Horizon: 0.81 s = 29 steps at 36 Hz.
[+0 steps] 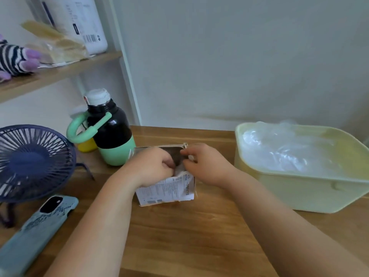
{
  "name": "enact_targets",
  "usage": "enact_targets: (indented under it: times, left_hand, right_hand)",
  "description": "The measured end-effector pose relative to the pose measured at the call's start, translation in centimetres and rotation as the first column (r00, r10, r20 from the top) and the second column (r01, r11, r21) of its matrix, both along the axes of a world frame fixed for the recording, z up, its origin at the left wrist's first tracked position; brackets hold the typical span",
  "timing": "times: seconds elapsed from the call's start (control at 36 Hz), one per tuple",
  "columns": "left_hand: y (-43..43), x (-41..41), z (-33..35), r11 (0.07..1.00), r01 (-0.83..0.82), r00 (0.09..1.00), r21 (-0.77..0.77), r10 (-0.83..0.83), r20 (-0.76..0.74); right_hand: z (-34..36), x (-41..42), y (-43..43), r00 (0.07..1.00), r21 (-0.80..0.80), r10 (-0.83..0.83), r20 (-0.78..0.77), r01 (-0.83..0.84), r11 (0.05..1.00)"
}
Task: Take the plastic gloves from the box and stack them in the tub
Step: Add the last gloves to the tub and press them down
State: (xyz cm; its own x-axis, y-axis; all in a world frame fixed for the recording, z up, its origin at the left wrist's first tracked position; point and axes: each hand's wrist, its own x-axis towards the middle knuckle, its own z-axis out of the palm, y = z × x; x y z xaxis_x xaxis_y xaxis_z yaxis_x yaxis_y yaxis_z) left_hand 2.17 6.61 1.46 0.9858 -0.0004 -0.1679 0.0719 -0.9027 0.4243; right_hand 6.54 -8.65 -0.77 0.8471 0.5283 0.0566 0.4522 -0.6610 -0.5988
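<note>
Your right hand [207, 165] pinched the torn rim of the box [165, 191] to steady it on the table [179, 240], while your left hand [152, 166] curled its fingers into the opening, apparently gripping the gloves [179, 171] meant for the tub [299, 188] nearby.

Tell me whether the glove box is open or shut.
Open. The glove box gapes at the top, dark inside showing; the left hand reaches in and the right hand pinches its rim.
</note>
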Motion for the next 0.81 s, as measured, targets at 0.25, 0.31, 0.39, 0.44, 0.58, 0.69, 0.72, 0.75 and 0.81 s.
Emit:
enact_targets:
  times: [0.25, 0.31, 0.39, 0.44, 0.58, 0.69, 0.72, 0.75, 0.81]
  left_hand:
    - [-0.6, -0.5, 0.7, 0.908, 0.021, 0.814, -0.418, 0.227, 0.534]
    - [-1.1, -0.6, 1.3, 0.871, 0.126, 0.772, -0.475, 0.215, 0.599]
    - [-1.8, -0.7, 2.2, 0.705, 0.258, 0.742, -0.660, 0.293, 0.603]
    - [-1.9, -0.6, 2.7, 0.505, 0.290, 0.756, -0.813, 0.400, 0.519]
    - [-3.3, 0.0, 3.1, 0.311, 0.216, 0.900, -0.926, 0.303, 0.312]
    - [-6.8, 0.7, 3.2, 0.539, 0.235, 0.885, -0.809, 0.225, 0.407]
    - [-7.6, 1.1, 3.3, 0.561, 0.214, 0.877, -0.800, 0.251, 0.411]
    - [-8.2, 1.4, 3.4, 0.574, 0.194, 0.868, -0.796, 0.277, 0.412]
    - [-9.3, 2.1, 3.6, 0.600, 0.189, 0.851, -0.777, 0.295, 0.435]
  right_hand:
    - [0.8, -0.2, -0.4, 0.996, 0.194, 0.091, 0.023, -0.093, 0.977]
    - [1.3, -0.2, -0.4, 0.996, 0.274, 0.052, 0.078, -0.072, 0.959]
    - [2.7, -0.2, -0.9, 0.999, 0.493, -0.040, 0.038, 0.016, 0.870]
    - [3.8, -0.1, -1.7, 0.995, 0.651, -0.049, -0.082, 0.091, 0.754]
    - [6.0, 0.0, -4.1, 0.926, 0.889, 0.223, -0.304, 0.191, 0.416]
    - [6.6, -0.1, -6.6, 0.903, 0.892, 0.250, -0.350, 0.239, 0.385]
    - [6.6, -0.1, -7.4, 0.892, 0.889, 0.259, -0.371, 0.260, 0.377]
    - [6.6, -0.1, -8.1, 0.879, 0.879, 0.261, -0.398, 0.285, 0.382]
    - [6.7, -0.1, -9.7, 0.860, 0.858, 0.235, -0.453, 0.348, 0.378]
